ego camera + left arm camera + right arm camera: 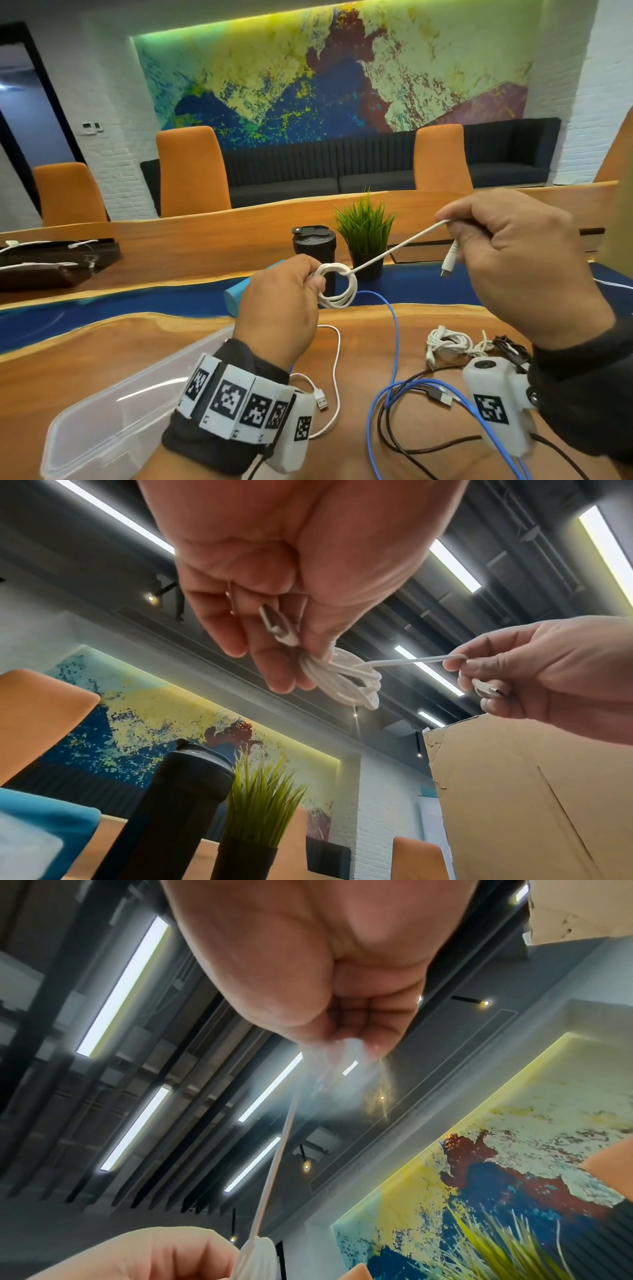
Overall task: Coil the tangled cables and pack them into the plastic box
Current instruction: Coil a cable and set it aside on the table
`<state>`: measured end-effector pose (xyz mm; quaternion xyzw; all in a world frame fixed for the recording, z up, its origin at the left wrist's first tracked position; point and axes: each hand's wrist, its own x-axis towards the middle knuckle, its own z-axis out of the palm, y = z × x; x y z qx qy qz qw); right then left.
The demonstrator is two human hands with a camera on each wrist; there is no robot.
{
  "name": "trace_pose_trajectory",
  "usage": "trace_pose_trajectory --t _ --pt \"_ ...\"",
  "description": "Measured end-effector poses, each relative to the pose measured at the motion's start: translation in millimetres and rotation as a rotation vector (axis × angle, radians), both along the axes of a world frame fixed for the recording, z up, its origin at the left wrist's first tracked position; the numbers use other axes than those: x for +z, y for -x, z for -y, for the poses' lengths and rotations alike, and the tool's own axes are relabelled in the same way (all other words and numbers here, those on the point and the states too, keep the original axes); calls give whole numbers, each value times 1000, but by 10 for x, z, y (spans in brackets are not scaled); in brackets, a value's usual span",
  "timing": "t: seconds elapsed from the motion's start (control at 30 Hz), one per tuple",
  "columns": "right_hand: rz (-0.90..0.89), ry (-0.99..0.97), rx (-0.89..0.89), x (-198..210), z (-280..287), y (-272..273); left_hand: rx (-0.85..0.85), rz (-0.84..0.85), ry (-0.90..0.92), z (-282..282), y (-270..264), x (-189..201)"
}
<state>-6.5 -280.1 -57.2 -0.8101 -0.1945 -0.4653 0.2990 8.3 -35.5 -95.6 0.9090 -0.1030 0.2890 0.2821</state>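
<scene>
My left hand pinches a small coil of white cable in the air above the table. One plug of the cable sticks out between its fingers in the left wrist view. A taut strand runs from the coil up to my right hand, which pinches the free end; its USB-C plug hangs below the fingers. The clear plastic box lies on the table at lower left. Loose blue cable, white cable and black cable lie on the table below.
A tangle of white and black cables lies at right. Behind the hands stand a black tumbler, a potted grass plant and a teal object. A cardboard sheet stands at the right.
</scene>
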Motion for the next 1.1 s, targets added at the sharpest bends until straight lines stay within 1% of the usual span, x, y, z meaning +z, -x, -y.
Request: trace_pose_trajectory --t 0.07,0.17,0.23,0.3,0.37,0.47,0.57,0.67,0.73,0.8,0.97,1.03,1.1 --pt "25 26 -10 -10 12 -19 -30 -65 5 -26 -29 -16" --pt "-17 4 -27 -60 41 -90 -155 -187 90 -90 -64 -33" --pt "-89 -43 -32 -96 58 -133 -205 -255 144 -113 -55 -17" --pt "-194 -120 -30 -128 73 -161 -272 -299 277 -108 -39 23" --pt "-322 -262 27 -156 72 -197 -339 -316 424 -86 -13 69" --pt "-494 -589 225 -203 -11 -238 -428 -334 608 -14 45 106" --pt "-696 -938 497 -240 -165 -222 -506 -317 740 98 89 99" --pt "-837 -1183 754 -263 -309 -174 -538 -287 790 182 97 73" --pt "-908 -1301 903 -271 -375 -143 -545 -276 794 219 96 51" --pt "-964 -1359 991 -270 -397 -117 -539 -258 769 246 97 28" --pt "-1014 -1424 1060 -242 -380 -79 -535 -233 764 266 108 15" --pt "-1075 -1359 1068 -254 -399 -58 -532 -208 762 280 117 20" --pt "-1165 -1228 1100 -279 -427 -27 -527 -179 750 293 129 26"
